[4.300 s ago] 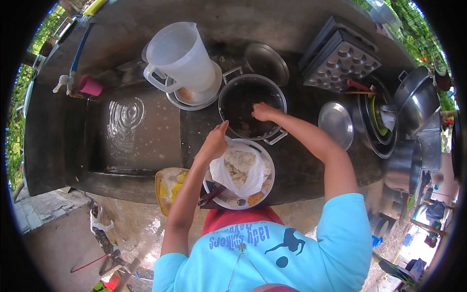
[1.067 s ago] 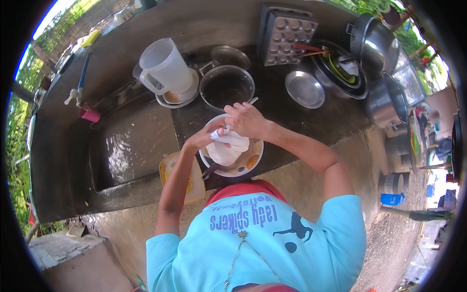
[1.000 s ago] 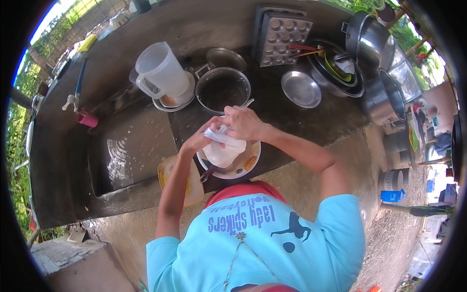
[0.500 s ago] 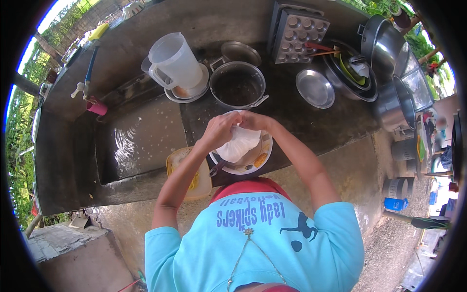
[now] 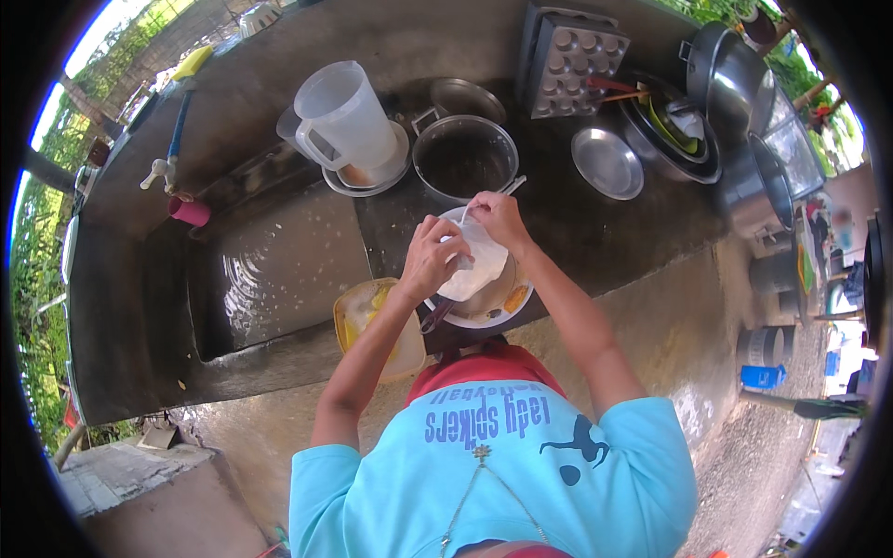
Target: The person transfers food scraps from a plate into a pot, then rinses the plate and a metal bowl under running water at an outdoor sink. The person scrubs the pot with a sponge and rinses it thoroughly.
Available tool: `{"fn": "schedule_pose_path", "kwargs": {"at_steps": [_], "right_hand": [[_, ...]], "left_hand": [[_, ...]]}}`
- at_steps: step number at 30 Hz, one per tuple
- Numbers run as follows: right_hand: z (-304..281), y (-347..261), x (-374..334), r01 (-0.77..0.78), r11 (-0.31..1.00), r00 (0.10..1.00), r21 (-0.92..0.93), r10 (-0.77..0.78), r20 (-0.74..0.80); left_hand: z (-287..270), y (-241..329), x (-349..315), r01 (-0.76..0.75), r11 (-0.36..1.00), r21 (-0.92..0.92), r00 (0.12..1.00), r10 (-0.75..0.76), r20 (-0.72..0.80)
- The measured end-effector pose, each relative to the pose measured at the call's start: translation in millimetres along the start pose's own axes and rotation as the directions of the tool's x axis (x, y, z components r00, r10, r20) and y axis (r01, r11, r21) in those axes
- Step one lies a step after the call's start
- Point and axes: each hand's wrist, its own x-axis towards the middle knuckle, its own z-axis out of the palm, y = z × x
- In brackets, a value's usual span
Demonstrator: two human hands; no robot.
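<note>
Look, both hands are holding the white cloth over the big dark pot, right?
Not quite. The head view shows the left hand and the right hand holding the white cloth over the white plate, not over the pot. The pot stands just behind the plate.

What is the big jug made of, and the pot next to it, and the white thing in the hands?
The jug looks like cloudy, see-through plastic: light shows through its walls. The pot looks like bare metal, grey and dully shiny at the rim. The white thing, held by the left hand and right hand, seems to be thin cloth or a soft bag: it sags and folds. I can't tell which.
</note>
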Motion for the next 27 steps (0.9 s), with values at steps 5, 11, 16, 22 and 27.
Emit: {"fn": "schedule_pose_path", "kwargs": {"at_steps": [5, 11, 16, 22, 27], "right_hand": [[5.0, 25.9, -11.8, -0.252, 0.942, 0.961, -0.221, 0.218, -0.167], [4.0, 21.2, -27.0, -0.279, 0.949, 0.949, -0.145, 0.249, -0.191], [-18.2, -38.7, -33.6, 0.326, 0.940, 0.939, -0.104, -0.335, -0.082], [-58.1, -89.4, -62.2, 0.365, 0.916, 0.893, -0.168, -0.395, -0.215], [-108.8, -113.3, -134.1, 0.305, 0.950, 0.947, 0.065, -0.296, -0.121]], "left_hand": [[6.1, -3.0, -56.1, 0.104, 0.991, -0.080, 0.989, -0.094, 0.116], [10.0, -7.3, -86.8, 0.304, 0.918, -0.255, 0.951, -0.308, 0.027], [32.0, -22.9, -29.8, 0.189, 0.916, -0.354, 0.977, -0.213, -0.028], [64.1, 29.3, 5.4, 0.465, 0.801, -0.377, 0.849, -0.524, -0.068], [39.6, 135.5, 8.5, 0.086, 0.559, -0.825, 0.839, -0.487, -0.243]]}}
